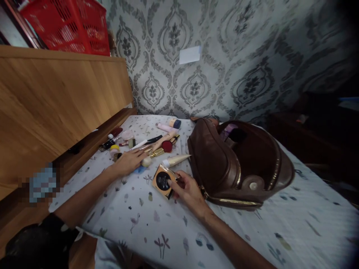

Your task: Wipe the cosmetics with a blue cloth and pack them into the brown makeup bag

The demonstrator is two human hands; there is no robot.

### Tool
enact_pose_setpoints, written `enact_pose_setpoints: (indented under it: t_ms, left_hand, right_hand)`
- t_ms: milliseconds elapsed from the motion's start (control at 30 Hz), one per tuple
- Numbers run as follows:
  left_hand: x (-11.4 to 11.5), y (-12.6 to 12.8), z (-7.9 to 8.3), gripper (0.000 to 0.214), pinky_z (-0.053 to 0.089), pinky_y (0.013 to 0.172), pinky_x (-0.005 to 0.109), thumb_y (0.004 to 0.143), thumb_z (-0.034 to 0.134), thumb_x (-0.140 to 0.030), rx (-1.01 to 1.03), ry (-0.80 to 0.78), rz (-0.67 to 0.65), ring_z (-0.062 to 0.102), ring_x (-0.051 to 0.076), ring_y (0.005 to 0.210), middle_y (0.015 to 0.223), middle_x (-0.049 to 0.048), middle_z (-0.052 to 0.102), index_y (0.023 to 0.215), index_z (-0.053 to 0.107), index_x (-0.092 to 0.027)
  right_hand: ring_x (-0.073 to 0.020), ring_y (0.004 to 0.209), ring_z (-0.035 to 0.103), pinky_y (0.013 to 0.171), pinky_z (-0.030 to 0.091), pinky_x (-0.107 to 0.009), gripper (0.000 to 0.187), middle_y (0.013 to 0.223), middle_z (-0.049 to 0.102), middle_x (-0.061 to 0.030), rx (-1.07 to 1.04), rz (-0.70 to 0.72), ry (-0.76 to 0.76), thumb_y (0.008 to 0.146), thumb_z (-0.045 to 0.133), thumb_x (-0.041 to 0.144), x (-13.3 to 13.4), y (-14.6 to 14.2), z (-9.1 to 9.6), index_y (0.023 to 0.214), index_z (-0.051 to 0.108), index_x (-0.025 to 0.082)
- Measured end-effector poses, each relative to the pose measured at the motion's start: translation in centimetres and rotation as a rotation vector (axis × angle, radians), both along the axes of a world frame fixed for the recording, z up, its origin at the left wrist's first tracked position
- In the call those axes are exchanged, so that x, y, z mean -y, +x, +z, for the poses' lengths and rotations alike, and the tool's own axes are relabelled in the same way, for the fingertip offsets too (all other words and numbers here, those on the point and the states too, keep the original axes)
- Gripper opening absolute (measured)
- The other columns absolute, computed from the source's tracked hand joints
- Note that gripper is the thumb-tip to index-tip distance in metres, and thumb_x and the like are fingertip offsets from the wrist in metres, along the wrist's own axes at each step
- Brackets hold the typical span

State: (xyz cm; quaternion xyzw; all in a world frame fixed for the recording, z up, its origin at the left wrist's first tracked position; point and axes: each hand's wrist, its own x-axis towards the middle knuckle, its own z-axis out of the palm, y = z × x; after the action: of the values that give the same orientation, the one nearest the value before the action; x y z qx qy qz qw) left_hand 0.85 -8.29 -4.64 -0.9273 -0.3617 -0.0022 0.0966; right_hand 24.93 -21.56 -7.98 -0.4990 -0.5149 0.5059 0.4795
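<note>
My right hand (pixel 187 192) grips a small gold box with a black round label (pixel 163 181), held just above the patterned sheet (pixel 157 228). Just right of it lies a brown leather bag (pixel 238 164) on its side, its zip open. My left hand (pixel 129 162) rests with fingers stretched flat on a heap of cosmetics (pixel 151 144): tubes, brushes, small jars and a round red item (pixel 167 146). A cream tube (pixel 176 160) lies between the heap and the bag.
A wooden headboard (pixel 56 101) rises on the left with a dark ledge below it. A red plastic basket (pixel 70 26) sits on top. Patterned wallpaper (pixel 224 56) backs the bed. Dark furniture (pixel 314 127) stands at the right.
</note>
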Motion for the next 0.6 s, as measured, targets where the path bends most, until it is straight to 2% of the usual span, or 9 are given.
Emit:
enact_pose_setpoints:
  t_ms: [100,200,300,467,600]
  left_hand:
    - [-2.6,1.0,0.1,0.038,0.047,0.09,0.034,0.094,0.04,-0.011,-0.021,0.041,0.068,0.051,0.025,0.123,0.132,0.0104,0.059,0.124,0.06,-0.023]
    - [-5.1,2.2,0.2,0.037,0.048,0.085,0.036,0.094,0.041,-0.011,-0.016,0.073,0.113,0.044,0.03,0.128,0.139,0.012,0.053,0.121,0.063,-0.024]
    - [-7.2,3.3,0.1,0.034,0.048,0.086,0.038,0.095,0.042,-0.013,-0.026,0.088,0.144,0.045,0.031,0.124,0.135,0.0122,0.055,0.115,0.067,-0.025]
    - [-9.4,4.3,0.0,0.032,0.049,0.086,0.041,0.094,0.045,-0.013,-0.018,0.094,0.198,0.05,0.031,0.119,0.127,0.0132,0.058,0.115,0.067,-0.026]
    - [-10.9,4.1,1.3,0.034,0.048,0.086,0.041,0.093,0.046,-0.012,0.018,0.107,0.281,0.053,0.032,0.116,0.123,0.0157,0.059,0.12,0.064,-0.022]
  right_hand:
    - [-0.0096,0.043,0.045,0.04,0.044,-0.026,0.032,0.064,0.05,0.0059,-0.001,0.0,-0.01,0.075,0.065,0.051,0.0,0.0,0.0,0.082,0.051,0.022]
    - [-0.0095,0.043,0.045,0.039,0.044,-0.025,0.033,0.064,0.05,0.0062,-0.013,0.007,-0.017,0.075,0.065,0.051,0.0,0.0,0.0,0.084,0.051,0.022]
    - [-0.0092,0.044,0.046,0.04,0.044,-0.025,0.032,0.065,0.049,0.0059,-0.016,0.013,-0.004,0.077,0.065,0.05,0.0,0.1,-0.2,0.084,0.052,0.022]
    - [-0.0088,0.044,0.046,0.039,0.043,-0.024,0.033,0.064,0.048,0.0062,-0.025,0.017,0.005,0.077,0.065,0.051,0.0,0.2,-0.4,0.084,0.052,0.021]
    - [-0.009,0.043,0.045,0.038,0.043,-0.024,0.036,0.064,0.049,0.0058,-0.02,0.012,0.002,0.075,0.066,0.052,-0.2,0.2,-0.5,0.086,0.053,0.021]
